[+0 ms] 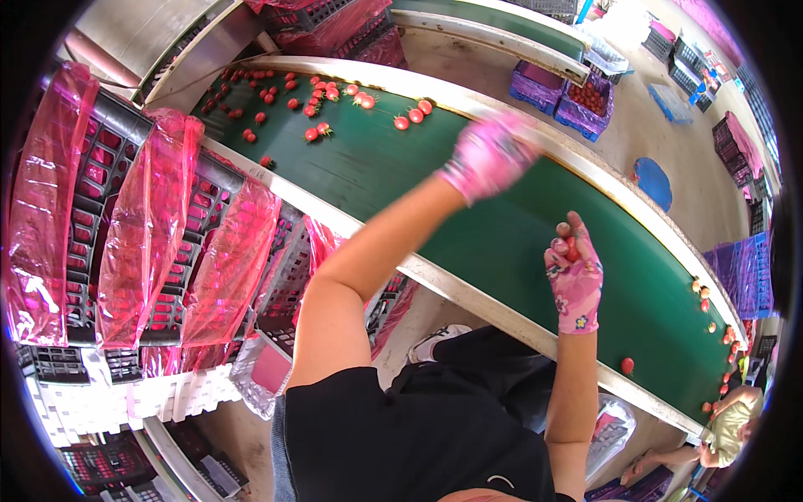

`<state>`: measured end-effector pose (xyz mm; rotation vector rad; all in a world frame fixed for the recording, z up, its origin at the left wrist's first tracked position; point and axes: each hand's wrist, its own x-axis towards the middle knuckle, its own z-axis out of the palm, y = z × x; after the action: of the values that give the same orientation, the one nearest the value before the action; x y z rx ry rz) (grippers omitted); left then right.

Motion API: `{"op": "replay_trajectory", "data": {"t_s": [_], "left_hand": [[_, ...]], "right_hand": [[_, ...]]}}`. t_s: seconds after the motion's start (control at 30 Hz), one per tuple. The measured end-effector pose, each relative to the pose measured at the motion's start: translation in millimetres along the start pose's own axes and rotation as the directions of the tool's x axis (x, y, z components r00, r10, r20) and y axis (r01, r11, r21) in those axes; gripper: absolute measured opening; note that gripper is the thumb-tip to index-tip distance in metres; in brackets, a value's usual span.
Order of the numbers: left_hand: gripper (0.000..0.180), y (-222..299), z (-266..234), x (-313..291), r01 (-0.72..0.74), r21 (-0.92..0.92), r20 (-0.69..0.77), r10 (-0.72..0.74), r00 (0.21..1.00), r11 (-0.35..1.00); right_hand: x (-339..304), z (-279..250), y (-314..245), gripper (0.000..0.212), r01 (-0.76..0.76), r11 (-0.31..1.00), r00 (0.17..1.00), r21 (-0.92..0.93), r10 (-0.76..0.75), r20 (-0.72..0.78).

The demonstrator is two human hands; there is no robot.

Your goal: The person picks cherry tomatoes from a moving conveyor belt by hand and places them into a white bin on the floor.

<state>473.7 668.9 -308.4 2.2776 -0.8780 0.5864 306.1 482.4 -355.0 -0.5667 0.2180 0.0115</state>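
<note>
Small red tomatoes (pixel 324 92) lie scattered over the far left part of a green conveyor belt (pixel 376 167). My left hand (pixel 493 155), in a pink glove, is over the belt near its far rail; motion smears its fingers, so I cannot make out whether it holds anything. My right hand (pixel 575 289), in a pink flowered glove, is palm up above the belt, its fingers curled round a few small tomatoes (pixel 571 248). One loose tomato (pixel 627 366) lies on the belt near the close rail, to the right of that hand.
Pale rails (pixel 468 293) edge the belt. Black crates with pink film (pixel 142 226) stand at the left. More tomatoes (pixel 724 378) line the right end, beside another person (pixel 736 427). Beyond are a crate of tomatoes (pixel 588 100) and a blue round stool (pixel 652 182).
</note>
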Motion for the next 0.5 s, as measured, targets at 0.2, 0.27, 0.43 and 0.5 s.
{"op": "replay_trajectory", "data": {"t_s": [0.2, 0.27, 0.43, 0.5], "left_hand": [[0.04, -209, -56, -16, 0.613, 0.639, -0.082, -0.751, 0.655, 0.465], [0.037, -222, -51, -26, 0.55, 0.622, -0.051, -0.672, 0.739, 0.557], [0.02, -120, -22, -10, 0.253, 0.253, 0.033, -0.27, 0.962, 0.934], [0.022, -48, -6, -20, 0.306, -0.453, 0.233, -0.22, 0.947, 0.838]], "right_hand": [[12, -2, 5, 0.038, 0.064, 0.962, 0.997, -0.265, -0.073, -0.024], [8, 2, 3, 0.04, 0.041, 0.95, 0.997, -0.309, -0.057, -0.043], [4, 15, 3, 0.055, -0.124, 0.991, 0.992, -0.052, 0.123, -0.026], [-2, 28, 2, 0.062, -0.16, 0.984, 0.987, 0.08, 0.161, -0.009]]}}
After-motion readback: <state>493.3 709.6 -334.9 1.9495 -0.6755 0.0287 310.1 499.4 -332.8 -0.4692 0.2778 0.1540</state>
